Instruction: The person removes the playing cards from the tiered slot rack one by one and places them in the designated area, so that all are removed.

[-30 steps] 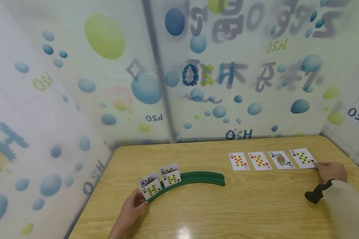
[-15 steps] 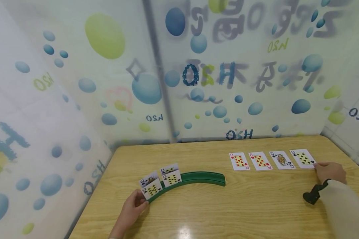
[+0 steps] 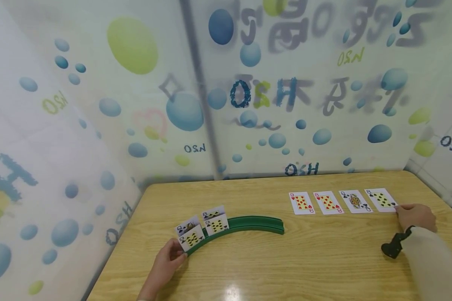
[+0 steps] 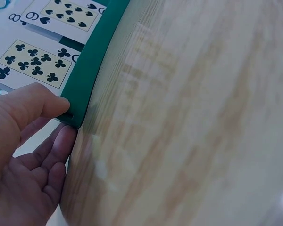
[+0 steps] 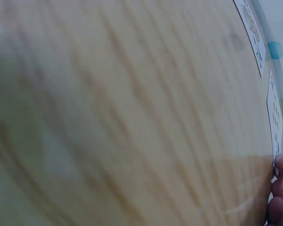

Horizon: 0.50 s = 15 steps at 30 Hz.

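My left hand (image 3: 166, 260) grips the near left end of a curved green card holder (image 3: 256, 223). In the left wrist view the thumb (image 4: 54, 104) presses on top of the holder's end, with fingers curled below. Two cards stand in its front slot: a club card (image 4: 35, 63) and a nine of spades (image 3: 216, 225). Behind them stand a face card (image 3: 187, 225) and an eight (image 3: 212, 212), partly hidden. Far to the right, my right hand (image 3: 416, 217) pinches the near right corner of an eight of spades (image 3: 380, 199), which lies on the table.
Left of the eight of spades, a row holds a black queen (image 3: 355, 201), an eight of hearts (image 3: 327, 202) and a nine of hearts (image 3: 301, 203), face up. The wooden table (image 3: 286, 267) ends at patterned walls (image 3: 248, 138). A black strap (image 3: 395, 247) hangs at my right wrist.
My right wrist and sleeve have shifted slightly to the left, the fingers staying at the card's corner. The left hand, holder and cards have not visibly moved.
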Tool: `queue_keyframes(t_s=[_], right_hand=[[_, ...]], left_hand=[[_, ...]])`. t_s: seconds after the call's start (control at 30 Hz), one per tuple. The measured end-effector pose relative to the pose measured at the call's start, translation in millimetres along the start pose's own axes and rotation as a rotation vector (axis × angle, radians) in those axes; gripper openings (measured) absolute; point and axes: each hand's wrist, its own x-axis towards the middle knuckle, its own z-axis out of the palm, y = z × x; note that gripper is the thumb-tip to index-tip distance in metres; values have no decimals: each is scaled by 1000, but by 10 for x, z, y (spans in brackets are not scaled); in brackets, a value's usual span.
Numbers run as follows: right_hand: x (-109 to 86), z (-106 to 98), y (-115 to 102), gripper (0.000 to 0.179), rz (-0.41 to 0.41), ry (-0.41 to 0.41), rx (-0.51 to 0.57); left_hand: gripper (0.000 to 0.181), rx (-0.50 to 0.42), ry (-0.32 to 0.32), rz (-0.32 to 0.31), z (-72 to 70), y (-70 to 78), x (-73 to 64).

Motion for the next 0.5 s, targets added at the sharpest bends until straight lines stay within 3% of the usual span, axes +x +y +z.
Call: queue_keyframes(t_s=[0.3,0.5], right_hand=[[7,12,29,42,12,0,16],[-81,-66,-48,46,28,14,99]], left_hand=[[25,-1,1,-17,1,19,-10],[25,-16,0,-6,5,12,-11]])
